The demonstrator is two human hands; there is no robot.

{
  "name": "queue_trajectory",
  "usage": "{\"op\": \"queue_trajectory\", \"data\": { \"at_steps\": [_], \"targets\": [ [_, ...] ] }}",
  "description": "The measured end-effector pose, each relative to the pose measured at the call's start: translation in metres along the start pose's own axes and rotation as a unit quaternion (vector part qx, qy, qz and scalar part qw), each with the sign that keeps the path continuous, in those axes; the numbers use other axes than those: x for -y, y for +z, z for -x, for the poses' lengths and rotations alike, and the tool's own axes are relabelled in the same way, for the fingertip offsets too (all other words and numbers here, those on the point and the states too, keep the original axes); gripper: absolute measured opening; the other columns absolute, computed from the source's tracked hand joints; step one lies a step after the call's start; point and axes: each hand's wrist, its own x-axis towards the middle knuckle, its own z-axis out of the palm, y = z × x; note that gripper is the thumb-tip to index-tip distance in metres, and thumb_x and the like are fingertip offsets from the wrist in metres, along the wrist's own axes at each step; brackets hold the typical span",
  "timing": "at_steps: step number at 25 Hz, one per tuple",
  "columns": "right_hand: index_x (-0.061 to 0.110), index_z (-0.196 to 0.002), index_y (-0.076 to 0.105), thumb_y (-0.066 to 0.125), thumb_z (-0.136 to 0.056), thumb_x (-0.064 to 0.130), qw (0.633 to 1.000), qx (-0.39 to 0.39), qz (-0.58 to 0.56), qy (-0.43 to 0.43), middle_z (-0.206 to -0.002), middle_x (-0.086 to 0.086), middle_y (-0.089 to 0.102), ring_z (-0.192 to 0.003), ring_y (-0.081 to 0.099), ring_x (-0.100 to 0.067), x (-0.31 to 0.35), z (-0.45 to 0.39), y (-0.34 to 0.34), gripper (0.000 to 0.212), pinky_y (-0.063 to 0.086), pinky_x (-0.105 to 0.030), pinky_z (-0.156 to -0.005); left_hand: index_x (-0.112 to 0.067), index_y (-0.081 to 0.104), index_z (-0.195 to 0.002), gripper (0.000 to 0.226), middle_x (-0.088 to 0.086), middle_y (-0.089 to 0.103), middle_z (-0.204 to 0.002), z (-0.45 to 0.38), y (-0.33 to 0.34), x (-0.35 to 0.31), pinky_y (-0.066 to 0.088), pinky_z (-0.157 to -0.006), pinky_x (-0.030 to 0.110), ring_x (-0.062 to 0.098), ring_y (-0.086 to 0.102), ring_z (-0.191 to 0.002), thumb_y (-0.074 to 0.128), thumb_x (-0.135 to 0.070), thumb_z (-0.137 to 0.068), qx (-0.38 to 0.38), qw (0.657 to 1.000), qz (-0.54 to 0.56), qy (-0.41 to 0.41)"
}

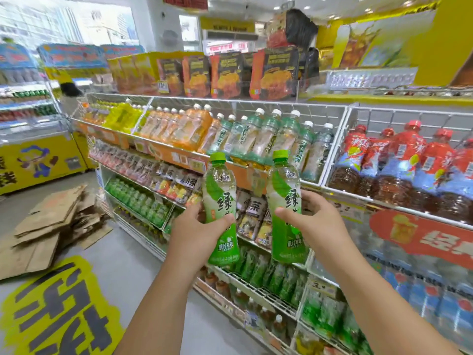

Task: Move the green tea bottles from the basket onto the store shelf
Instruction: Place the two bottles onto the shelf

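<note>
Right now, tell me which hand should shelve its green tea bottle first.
Probably the right hand: its green tea bottle is held nearer the shelf. The left hand holds its bottle farther out over the aisle.

Glossy clear plastic green tea bottles (221,208), white wire-metal shelf (340,139), rough brown flattened cardboard (51,226), smooth grey floor (143,254).
</note>
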Motion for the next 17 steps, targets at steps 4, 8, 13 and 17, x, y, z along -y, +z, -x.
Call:
{"op": "queue_trajectory", "data": {
  "at_steps": [4, 8, 13, 17],
  "targets": [
    [0.041, -0.132, 0.061, 0.083, -0.046, 0.069, 0.997, -0.071, 0.014, 0.03, -0.136, 0.011, 0.062, -0.124, 0.061, -0.019, -0.002, -0.017, 0.061, 0.093, 0.056, -0.05, -0.096, -0.043, 0.064, -0.094, 0.031, -0.025, 0.073, -0.082, -0.079, -0.031, 0.019, 0.057, -0.063, 0.03, -0.003, 0.071, -0.07, 0.084, -0.052, -0.072, 0.066, 0.998, -0.015, 0.016],
    [0.042, -0.131, 0.06, 0.083, -0.053, 0.067, 0.992, -0.115, 0.031, 0.048, -0.133, 0.016, 0.064, -0.126, 0.059, -0.013, -0.007, -0.028, 0.09, 0.085, 0.051, -0.048, -0.104, -0.047, 0.056, -0.088, 0.03, -0.029, 0.062, -0.092, -0.129, -0.034, 0.028, 0.047, -0.061, 0.02, -0.007, 0.059, -0.08, 0.083, -0.052, -0.076, 0.129, 0.991, -0.029, 0.024],
    [0.053, -0.118, 0.061, 0.087, -0.074, 0.05, 0.987, -0.142, 0.041, 0.064, -0.114, 0.035, 0.067, -0.11, 0.06, 0.01, -0.031, -0.062, 0.098, 0.051, 0.051, -0.026, -0.086, -0.041, 0.06, -0.114, 0.049, -0.028, 0.059, -0.108, -0.178, -0.007, 0.05, 0.044, -0.076, 0.02, -0.007, 0.055, -0.091, 0.082, -0.056, -0.074, 0.201, 0.979, -0.01, 0.031],
    [0.063, -0.111, 0.058, 0.086, -0.074, 0.053, 0.985, -0.147, 0.037, 0.08, -0.112, 0.044, 0.062, -0.106, 0.057, 0.019, -0.058, -0.088, 0.1, 0.047, 0.047, -0.016, -0.083, -0.047, 0.058, -0.087, 0.027, -0.032, 0.066, -0.081, -0.203, 0.019, 0.071, 0.041, -0.06, 0.017, -0.017, 0.06, -0.071, 0.082, -0.051, -0.076, 0.206, 0.978, -0.014, 0.001]
  ]
}}
